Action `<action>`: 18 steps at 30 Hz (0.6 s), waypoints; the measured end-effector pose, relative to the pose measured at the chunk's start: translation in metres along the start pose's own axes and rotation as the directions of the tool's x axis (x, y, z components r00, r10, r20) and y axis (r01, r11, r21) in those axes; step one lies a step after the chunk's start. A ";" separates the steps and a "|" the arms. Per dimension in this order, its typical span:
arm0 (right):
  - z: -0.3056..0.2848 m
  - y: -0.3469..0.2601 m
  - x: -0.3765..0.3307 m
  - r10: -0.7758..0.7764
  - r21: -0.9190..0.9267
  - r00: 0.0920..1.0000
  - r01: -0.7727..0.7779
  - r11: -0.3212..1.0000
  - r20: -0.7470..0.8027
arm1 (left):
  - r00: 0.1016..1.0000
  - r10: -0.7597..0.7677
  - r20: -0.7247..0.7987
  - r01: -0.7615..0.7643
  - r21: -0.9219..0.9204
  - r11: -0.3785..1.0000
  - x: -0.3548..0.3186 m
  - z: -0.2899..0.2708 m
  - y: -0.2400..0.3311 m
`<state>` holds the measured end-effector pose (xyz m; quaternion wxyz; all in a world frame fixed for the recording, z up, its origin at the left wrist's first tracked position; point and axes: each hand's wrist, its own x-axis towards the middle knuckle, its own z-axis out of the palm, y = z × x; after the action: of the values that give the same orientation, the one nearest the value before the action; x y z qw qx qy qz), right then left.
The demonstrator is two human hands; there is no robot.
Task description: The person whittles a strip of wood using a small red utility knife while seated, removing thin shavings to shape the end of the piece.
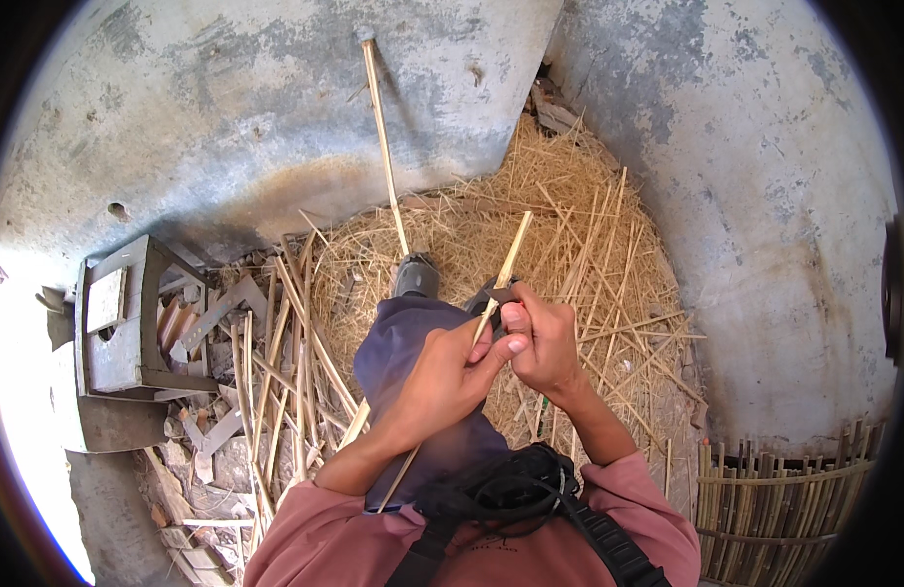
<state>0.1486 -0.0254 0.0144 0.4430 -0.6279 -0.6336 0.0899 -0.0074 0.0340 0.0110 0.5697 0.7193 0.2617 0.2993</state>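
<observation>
A pale split bamboo strip (513, 248) slants across my lap, its far end pointing away from me. My left hand (447, 380) is closed around it, and a thin tail of the strip comes out below that wrist. Close beside it, my right hand (545, 340) is closed on a small dark knife (501, 293), whose blade lies against the strip. Most of the knife is hidden by the fingers. The two thumbs are nearly touching. Dark trousers (393, 342) cover my leg underneath.
Shavings (569, 196) and loose strips spread over the floor ahead and right. Longer bamboo pieces (276, 372) are heaped at left, near a tipped wooden stool (119, 323). One strip (383, 137) leans on the wall. A bamboo-slat basket (774, 509) stands at lower right.
</observation>
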 end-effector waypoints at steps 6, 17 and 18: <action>0.002 0.004 -0.001 0.000 0.047 1.000 0.000 0.999 0.000 | 1.000 0.007 0.007 -0.007 -0.003 1.000 0.001 0.000 -0.005; 0.010 0.012 -0.007 0.031 0.173 0.999 -0.034 0.984 0.017 | 0.998 -0.048 0.046 0.049 -0.039 0.998 0.001 -0.003 0.007; 0.013 0.014 -0.008 0.023 0.213 0.999 -0.029 0.977 0.031 | 0.998 -0.050 0.046 0.052 -0.056 0.997 0.001 -0.003 0.007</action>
<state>0.1482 -0.0239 -0.0059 0.4976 -0.5835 -0.6183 0.1721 -0.0082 0.0351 0.0189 0.6032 0.7023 0.2584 0.2759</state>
